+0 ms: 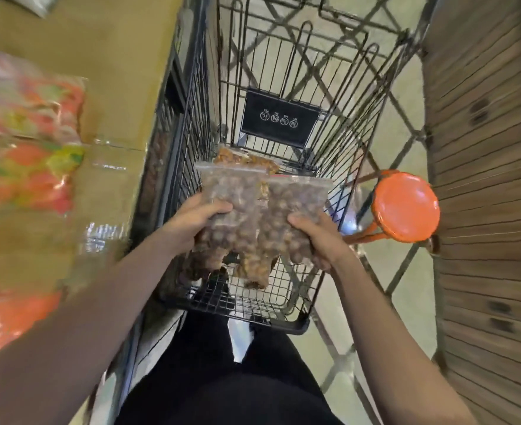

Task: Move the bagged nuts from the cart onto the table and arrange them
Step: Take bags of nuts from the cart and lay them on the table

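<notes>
I hold a stack of clear zip bags of brown nuts (253, 216) above the black wire cart (283, 72). My left hand (191, 222) grips the stack's left side, thumb on top of the left bag. My right hand (317, 237) grips the right side the same way. Two bags of round dark nuts lie on top side by side; bags of lighter orange-brown nuts (244, 161) stick out behind and hang below them. The table (106, 56), tan and blurred, runs along the cart's left side.
Bags of orange, pink and yellow sweets (29, 142) lie on the table's left part. An orange round stool (406, 207) stands just right of the cart. A wooden slatted wall (483, 179) closes the right side. My dark-clothed legs are below the cart.
</notes>
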`<state>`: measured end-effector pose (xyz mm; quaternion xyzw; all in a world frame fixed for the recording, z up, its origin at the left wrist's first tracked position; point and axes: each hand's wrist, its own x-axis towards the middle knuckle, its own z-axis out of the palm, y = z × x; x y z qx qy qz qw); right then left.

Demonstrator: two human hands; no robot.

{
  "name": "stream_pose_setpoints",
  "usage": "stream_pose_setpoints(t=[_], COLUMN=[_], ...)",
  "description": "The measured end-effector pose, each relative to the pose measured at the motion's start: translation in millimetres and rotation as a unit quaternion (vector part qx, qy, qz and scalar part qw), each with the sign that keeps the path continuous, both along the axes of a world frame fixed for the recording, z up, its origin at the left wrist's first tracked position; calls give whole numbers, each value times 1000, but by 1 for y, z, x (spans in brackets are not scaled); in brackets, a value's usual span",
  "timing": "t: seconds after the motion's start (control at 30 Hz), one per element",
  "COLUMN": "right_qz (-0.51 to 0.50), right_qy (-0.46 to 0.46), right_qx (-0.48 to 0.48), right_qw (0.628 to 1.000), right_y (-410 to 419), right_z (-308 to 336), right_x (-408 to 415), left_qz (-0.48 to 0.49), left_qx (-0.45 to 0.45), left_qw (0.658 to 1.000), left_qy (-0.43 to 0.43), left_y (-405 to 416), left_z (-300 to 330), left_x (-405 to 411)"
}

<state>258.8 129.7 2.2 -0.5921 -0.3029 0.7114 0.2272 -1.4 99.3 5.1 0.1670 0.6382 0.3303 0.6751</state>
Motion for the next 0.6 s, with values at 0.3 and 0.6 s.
stream_pose_setpoints(t=[0.3,0.6], right_qz=[94,248], right_qy=[17,31], right_qx=[4,17], right_qw=[995,968], right_y=[-50,-108], right_z=[34,71], right_x=[12,-41], left_qz=[130,275], left_qx=[94,104], left_qw=[987,954], left_qy=[-20,57], left_y=[-103,-248], left_z=[47,88], left_x=[24,29])
